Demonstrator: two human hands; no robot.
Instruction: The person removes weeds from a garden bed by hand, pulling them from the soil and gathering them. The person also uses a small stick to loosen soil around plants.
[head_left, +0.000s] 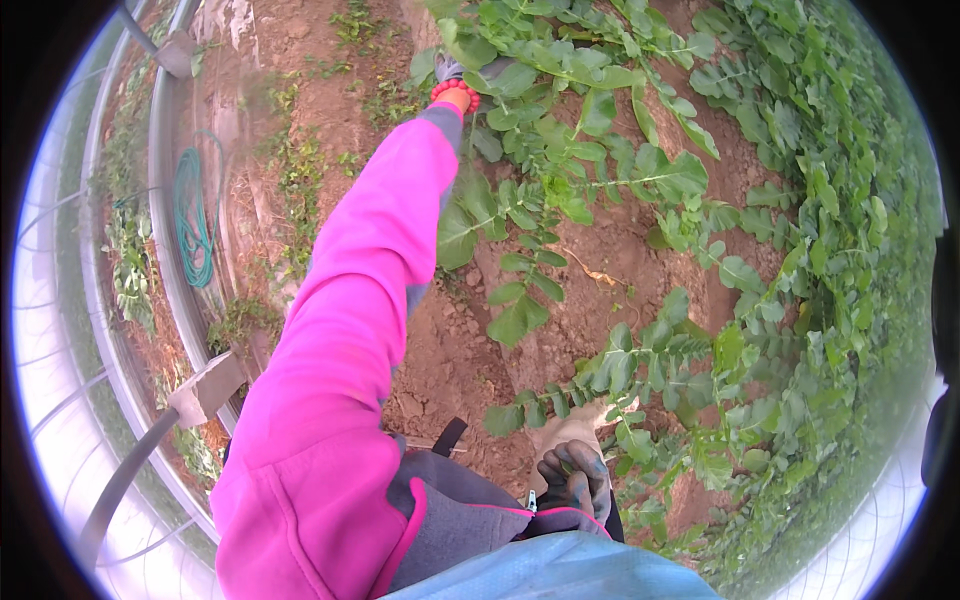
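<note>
My left hand, in a grey glove with a red bead bracelet at the wrist, reaches to the top of the view. Broad lobed leaves of a radish-like plant cover most of it, so its fingers and anything in them are hidden. Close to my body, at the bottom, my right hand wears a dark, soiled glove. Its fingers are curled, with a speck of green between them; whether they grip something is unclear. A leafy stem hangs just above this hand.
Dense leafy plants fill the right side. Reddish-brown soil lies in the middle. On the left are a coiled green cord, a metal rail, a concrete block on a curved pole, and the film wall of a greenhouse.
</note>
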